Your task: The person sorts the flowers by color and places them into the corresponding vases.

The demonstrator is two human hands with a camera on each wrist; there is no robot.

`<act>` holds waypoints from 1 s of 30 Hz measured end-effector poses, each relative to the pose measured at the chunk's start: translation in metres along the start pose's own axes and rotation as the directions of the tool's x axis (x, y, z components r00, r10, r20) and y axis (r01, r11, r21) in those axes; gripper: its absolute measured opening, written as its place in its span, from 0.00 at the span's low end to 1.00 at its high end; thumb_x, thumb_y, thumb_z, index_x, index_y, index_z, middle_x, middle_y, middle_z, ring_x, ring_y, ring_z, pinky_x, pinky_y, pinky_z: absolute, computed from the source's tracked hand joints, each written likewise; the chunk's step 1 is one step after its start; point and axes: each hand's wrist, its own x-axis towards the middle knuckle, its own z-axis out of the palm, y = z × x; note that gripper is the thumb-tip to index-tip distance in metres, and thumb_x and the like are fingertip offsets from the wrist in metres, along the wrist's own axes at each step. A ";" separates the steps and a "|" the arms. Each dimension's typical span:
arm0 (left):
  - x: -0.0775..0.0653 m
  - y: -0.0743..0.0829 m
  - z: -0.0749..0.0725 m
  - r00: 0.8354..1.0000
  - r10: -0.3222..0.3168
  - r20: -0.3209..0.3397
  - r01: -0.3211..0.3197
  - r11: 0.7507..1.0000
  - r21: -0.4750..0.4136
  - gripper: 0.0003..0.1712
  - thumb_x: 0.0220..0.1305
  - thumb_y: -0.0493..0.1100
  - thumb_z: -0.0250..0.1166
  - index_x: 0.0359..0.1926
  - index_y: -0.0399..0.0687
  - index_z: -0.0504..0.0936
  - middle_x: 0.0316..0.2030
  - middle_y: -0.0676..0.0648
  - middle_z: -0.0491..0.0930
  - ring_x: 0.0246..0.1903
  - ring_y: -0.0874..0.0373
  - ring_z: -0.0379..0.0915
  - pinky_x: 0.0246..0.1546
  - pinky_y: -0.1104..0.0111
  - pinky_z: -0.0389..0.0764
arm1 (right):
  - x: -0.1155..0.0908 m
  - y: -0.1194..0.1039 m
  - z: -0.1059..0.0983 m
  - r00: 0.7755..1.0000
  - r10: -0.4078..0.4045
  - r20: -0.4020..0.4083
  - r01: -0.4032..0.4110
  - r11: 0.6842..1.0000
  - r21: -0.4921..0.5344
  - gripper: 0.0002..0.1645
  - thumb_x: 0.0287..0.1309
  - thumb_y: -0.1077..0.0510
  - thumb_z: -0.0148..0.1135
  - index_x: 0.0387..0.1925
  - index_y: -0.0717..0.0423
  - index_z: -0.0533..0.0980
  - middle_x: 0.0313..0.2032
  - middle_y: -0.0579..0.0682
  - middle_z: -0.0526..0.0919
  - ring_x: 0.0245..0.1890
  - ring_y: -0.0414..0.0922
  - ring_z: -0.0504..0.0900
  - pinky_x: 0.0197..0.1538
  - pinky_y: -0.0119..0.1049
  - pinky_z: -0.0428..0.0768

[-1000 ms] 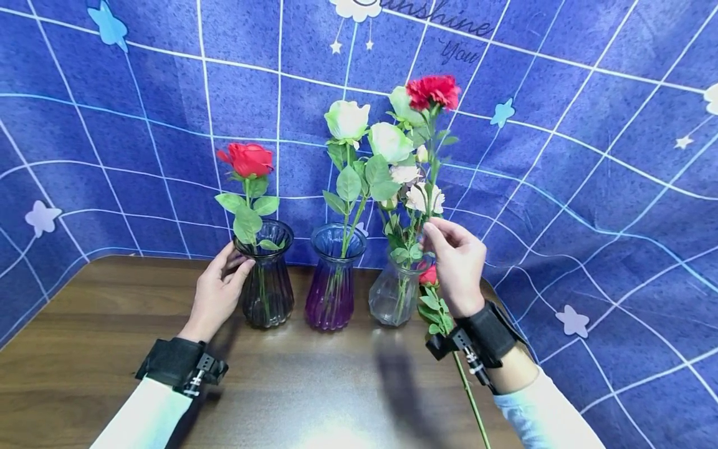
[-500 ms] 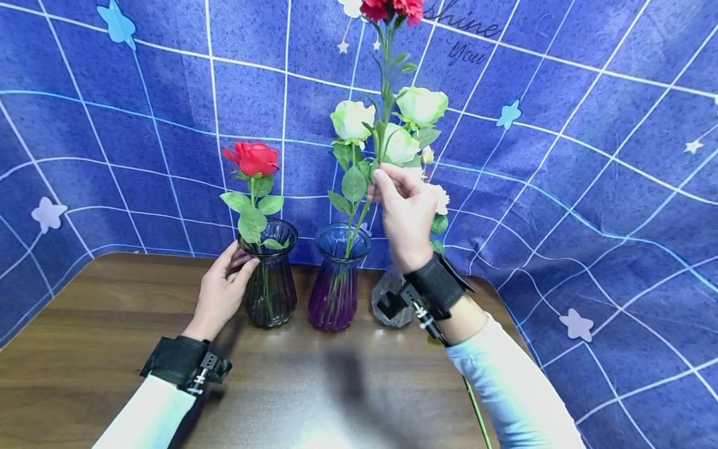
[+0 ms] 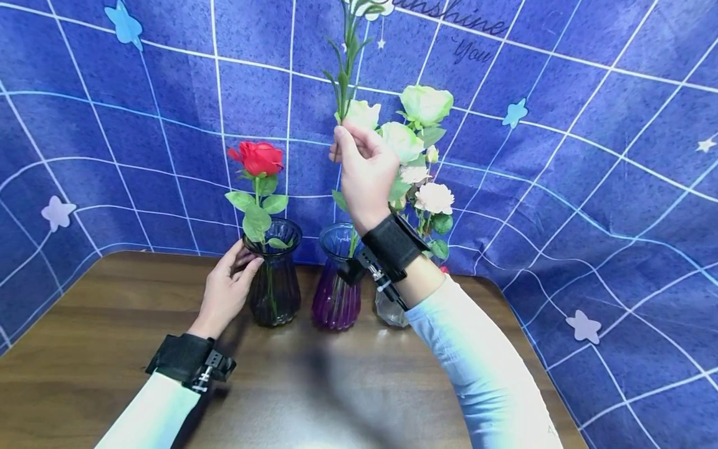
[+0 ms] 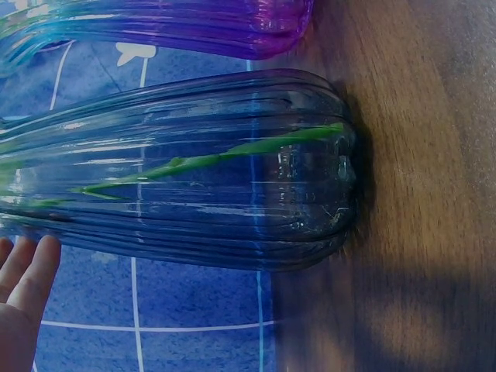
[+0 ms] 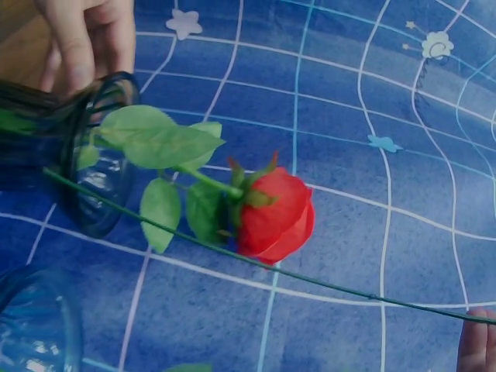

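My left hand holds the neck of a dark ribbed glass vase, thumb in front, just under the rim. A red rose with green leaves stands in that vase; its stem shows through the glass in the left wrist view. Raised above the blue-purple vase, my right hand pinches the stem of a carnation, whose bloom is out of frame. In the right wrist view the thin bare lower stem slants past the rose towards the dark vase's mouth.
White-green roses rise behind my right hand. Pale pink flowers stand above a clear vase, partly hidden by my right arm. All three vases stand in a row at the back of the wooden table, before a blue cloth.
My right hand has lifted the red carnation up from the clear vase's flowers and carried it left, its bloom leaving the frame. My left hand keeps its hold on the dark vase.
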 end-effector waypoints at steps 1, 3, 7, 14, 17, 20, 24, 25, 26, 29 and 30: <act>0.000 0.000 0.000 1.000 -0.001 -0.002 0.001 1.000 -0.001 0.30 0.66 0.41 0.58 0.67 0.41 0.63 0.54 0.34 0.75 0.44 0.84 0.67 0.42 0.92 0.69 | 0.001 0.001 0.005 1.000 -0.006 -0.005 0.006 1.000 0.005 0.11 0.56 0.70 0.59 0.40 0.76 0.77 0.28 0.65 0.82 0.20 0.35 0.78 0.33 0.34 0.83; 0.002 -0.010 0.000 1.000 0.004 -0.010 -0.004 1.000 0.002 0.30 0.66 0.42 0.58 0.67 0.44 0.63 0.54 0.36 0.75 0.45 0.83 0.67 0.43 0.91 0.70 | 0.003 0.002 0.013 1.000 -0.011 -0.008 0.011 1.000 0.009 0.11 0.56 0.70 0.60 0.40 0.76 0.77 0.29 0.67 0.82 0.20 0.34 0.78 0.33 0.35 0.83; 0.003 -0.013 0.000 1.000 0.017 -0.018 -0.017 1.000 -0.015 0.30 0.65 0.44 0.59 0.67 0.45 0.64 0.54 0.37 0.76 0.45 0.81 0.69 0.44 0.90 0.71 | 0.002 0.007 0.025 1.000 -0.023 -0.012 0.023 1.000 -0.018 0.11 0.57 0.68 0.59 0.41 0.74 0.78 0.33 0.70 0.83 0.22 0.40 0.81 0.34 0.34 0.83; 0.002 -0.011 0.001 0.999 0.029 -0.018 -0.029 0.999 -0.025 0.30 0.66 0.42 0.58 0.66 0.42 0.64 0.54 0.36 0.75 0.45 0.82 0.68 0.44 0.91 0.70 | -0.007 0.024 0.041 0.998 -0.059 -0.015 0.058 0.997 -0.046 0.11 0.57 0.67 0.59 0.40 0.72 0.79 0.31 0.67 0.83 0.22 0.39 0.80 0.32 0.30 0.82; 0.002 -0.012 0.002 0.999 0.031 -0.017 -0.032 0.999 -0.023 0.30 0.66 0.42 0.58 0.67 0.40 0.63 0.55 0.36 0.75 0.46 0.81 0.68 0.44 0.91 0.70 | -0.012 0.032 0.044 0.998 -0.056 -0.010 0.056 0.997 -0.060 0.11 0.58 0.66 0.59 0.40 0.71 0.79 0.32 0.67 0.83 0.22 0.32 0.77 0.30 0.25 0.79; 0.002 -0.012 0.002 1.000 0.016 -0.015 -0.016 1.000 -0.009 0.31 0.66 0.44 0.58 0.67 0.39 0.62 0.56 0.36 0.74 0.48 0.75 0.70 0.45 0.90 0.70 | -0.018 0.041 0.045 0.998 -0.070 -0.006 0.069 0.994 -0.083 0.10 0.58 0.66 0.59 0.39 0.71 0.79 0.31 0.67 0.83 0.24 0.42 0.80 0.29 0.23 0.76; 0.001 -0.013 0.001 1.000 -0.016 -0.009 0.016 0.999 0.039 0.33 0.66 0.47 0.58 0.68 0.39 0.60 0.57 0.37 0.74 0.52 0.60 0.73 0.45 0.90 0.69 | -0.027 0.052 0.046 0.998 -0.066 0.012 0.067 0.989 -0.128 0.10 0.58 0.65 0.59 0.39 0.69 0.80 0.30 0.65 0.84 0.29 0.54 0.82 0.30 0.23 0.76; 0.000 -0.012 0.001 1.000 -0.022 -0.008 0.022 0.999 0.042 0.33 0.66 0.47 0.58 0.68 0.39 0.60 0.57 0.37 0.74 0.52 0.56 0.73 0.45 0.91 0.69 | -0.029 0.054 0.047 0.998 -0.057 0.019 0.059 0.989 -0.135 0.11 0.58 0.65 0.59 0.39 0.69 0.80 0.31 0.65 0.84 0.30 0.55 0.82 0.30 0.22 0.76; 0.000 -0.012 0.001 1.000 -0.023 -0.008 0.023 0.999 0.044 0.33 0.66 0.47 0.58 0.68 0.39 0.60 0.57 0.37 0.74 0.52 0.53 0.73 0.45 0.91 0.69 | -0.031 0.056 0.047 0.999 -0.043 0.023 0.046 0.988 -0.145 0.11 0.59 0.64 0.60 0.40 0.68 0.80 0.31 0.63 0.84 0.30 0.54 0.83 0.31 0.22 0.77; 0.001 -0.011 0.000 1.000 -0.017 -0.009 0.018 0.999 0.028 0.33 0.66 0.45 0.58 0.68 0.38 0.60 0.57 0.35 0.73 0.53 0.48 0.72 0.44 0.92 0.68 | -0.035 0.062 0.048 0.999 -0.009 0.031 0.014 0.987 -0.157 0.11 0.59 0.63 0.60 0.40 0.67 0.80 0.33 0.62 0.85 0.32 0.53 0.83 0.33 0.23 0.79; 0.001 -0.011 0.000 1.000 -0.010 -0.009 0.010 1.000 0.025 0.33 0.66 0.44 0.58 0.68 0.38 0.60 0.57 0.35 0.73 0.53 0.46 0.72 0.44 0.92 0.68 | -0.036 0.063 0.048 0.999 -0.001 0.036 0.007 0.986 -0.166 0.11 0.59 0.62 0.60 0.40 0.67 0.80 0.33 0.61 0.85 0.32 0.53 0.84 0.33 0.23 0.79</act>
